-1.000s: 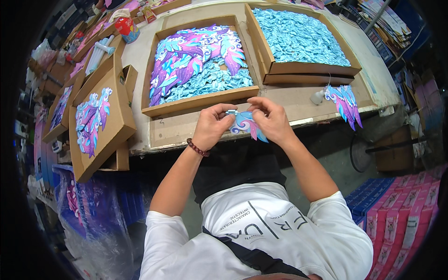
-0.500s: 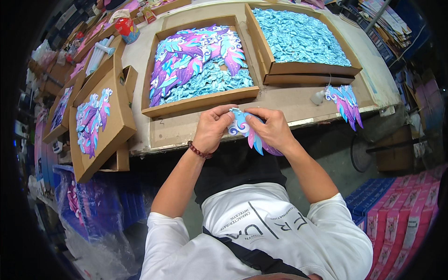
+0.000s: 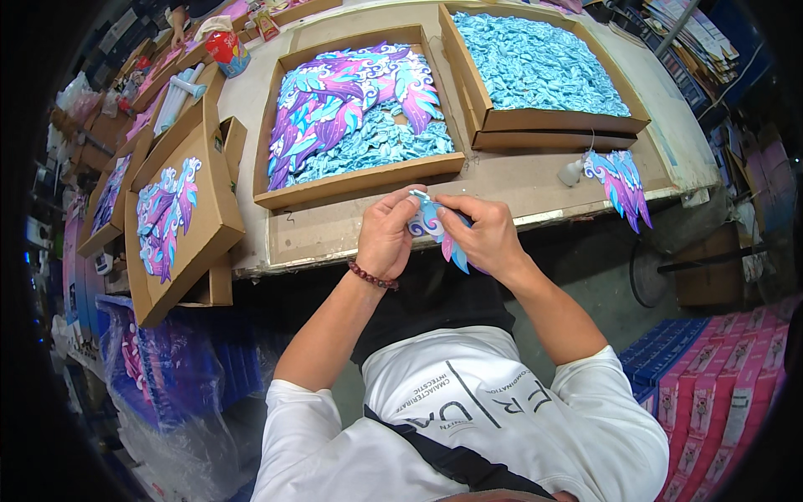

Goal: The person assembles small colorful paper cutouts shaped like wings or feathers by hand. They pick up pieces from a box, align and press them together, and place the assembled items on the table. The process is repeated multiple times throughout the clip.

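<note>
Between my two hands, just over the table's front edge, is a wing-shaped cutout in purple, pink and light blue with white swirls. My left hand pinches its upper left corner; a beaded bracelet circles that wrist. The fingers of my right hand are closed on the cutout's upper right side and cover much of it. A small pale piece shows at the top by my left fingertips, too small to name. Beyond my hands stands a cardboard tray with similar cutouts lying over light-blue shiny pieces.
Another cardboard tray at the back right is full of light-blue pieces. A matching cutout hangs over the table edge beside a small white bottle. Tilted cardboard trays stand left; pink boxes are stacked at lower right.
My left hand has shifted slightly right and turned a little at the wrist. The right fingers have curled further over the cutout, hiding more of it.
</note>
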Available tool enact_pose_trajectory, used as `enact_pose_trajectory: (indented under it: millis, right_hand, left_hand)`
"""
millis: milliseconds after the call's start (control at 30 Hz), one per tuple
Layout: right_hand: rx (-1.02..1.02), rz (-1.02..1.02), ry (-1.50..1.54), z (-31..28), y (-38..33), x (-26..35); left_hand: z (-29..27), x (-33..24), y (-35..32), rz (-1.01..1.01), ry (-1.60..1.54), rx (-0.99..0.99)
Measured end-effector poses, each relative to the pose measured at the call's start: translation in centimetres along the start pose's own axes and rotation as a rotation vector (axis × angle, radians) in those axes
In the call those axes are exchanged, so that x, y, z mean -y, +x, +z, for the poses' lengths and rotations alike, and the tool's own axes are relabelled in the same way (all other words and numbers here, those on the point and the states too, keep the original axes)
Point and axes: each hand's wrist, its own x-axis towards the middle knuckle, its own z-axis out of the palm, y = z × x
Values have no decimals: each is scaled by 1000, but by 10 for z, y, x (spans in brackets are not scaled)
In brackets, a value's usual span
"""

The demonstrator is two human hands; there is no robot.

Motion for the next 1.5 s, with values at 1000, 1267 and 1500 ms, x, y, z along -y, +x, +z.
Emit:
enact_pose_trajectory:
  millis: [1000, 1267, 1500]
  right_hand:
    - [-58, 318, 59, -124, -30, -41]
    - [-527, 375, -381, -254, -46, -116]
    - [-517, 463, -688, -258, -9, -186]
  left_hand:
    - [-3, -22, -9, 111, 303, -19]
    - [-11, -34, 11, 228, 456, -33]
    - [-29, -76, 59, 428, 1032, -168]
